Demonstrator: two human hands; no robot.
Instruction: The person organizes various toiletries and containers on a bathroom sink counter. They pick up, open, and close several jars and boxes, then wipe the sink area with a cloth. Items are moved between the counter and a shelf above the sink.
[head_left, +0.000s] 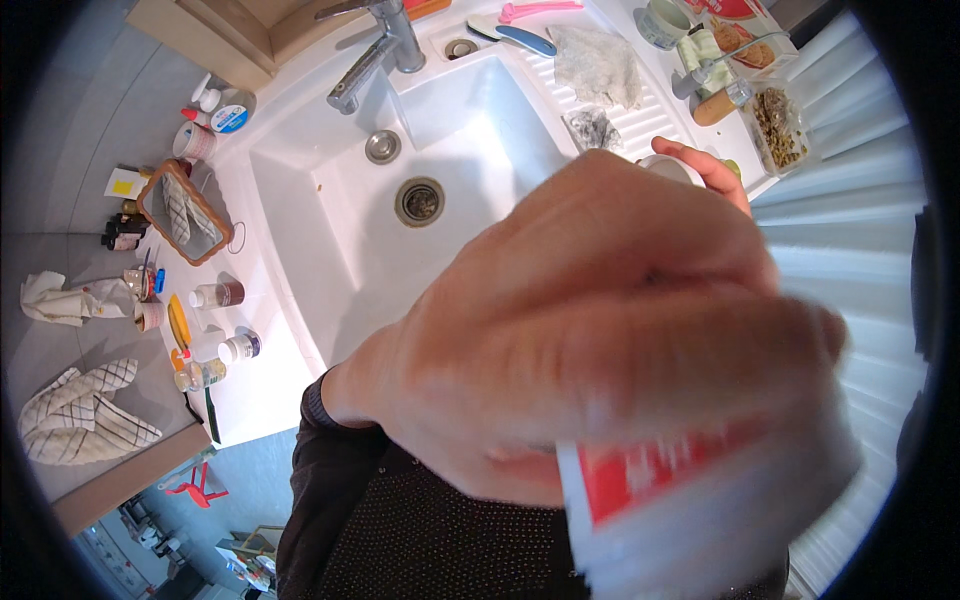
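Note:
My left hand (600, 322) is raised close to the camera, blurred, its fingers closed on a white and red packet (637, 502) that bears writing. The packet hangs below the fingers, and its lower part is smeared by motion. Behind it, at the right, the fingertips of my right hand (709, 169) curl around the rim of a white round container (671, 170). My left hand hides most of that container and of my right hand. Beyond them lies a white sink (465, 247) with a metal faucet (401, 45).
A grey cloth (600, 67), a blue-handled brush (525, 39) and crumpled clear plastic (592, 129) lie on the ribbed drainboard. Far right stands an open tub of brown pieces (780, 131). On the left counter are a framed mirror (184, 210) and several bottles (240, 347).

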